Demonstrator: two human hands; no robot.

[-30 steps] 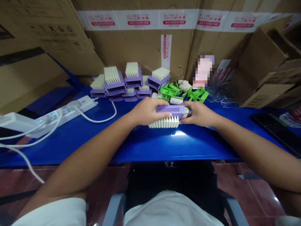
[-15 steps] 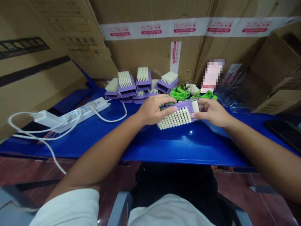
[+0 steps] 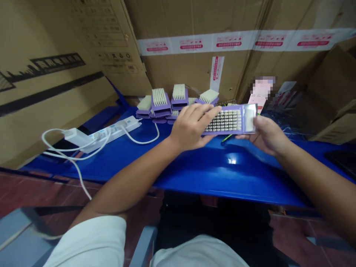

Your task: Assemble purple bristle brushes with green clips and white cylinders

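Both hands hold one purple brush [image 3: 226, 120] with rows of cream bristles, raised above the blue table. My left hand [image 3: 191, 126] is wrapped round its left end and hides that part. A clear plastic piece with a white block [image 3: 250, 115] sits at the brush's right end, where my right hand [image 3: 265, 131] grips it between thumb and fingers. The bristle side faces up toward me. Beyond my left hand, several more purple brushes [image 3: 161, 104] are piled with their bristles mostly up.
A white power strip [image 3: 111, 134] with cables lies at the left. Cardboard boxes [image 3: 183, 66] stand along the back. A phone-like pink screen [image 3: 260, 94] leans at the back right, near clear plastic pieces [image 3: 286, 124]. A dark flat object [image 3: 340, 161] lies at the right edge.
The brush has been turned so that its bristles face up more fully and it lies more level. My left hand now covers its left end from above. The view has shifted slightly.
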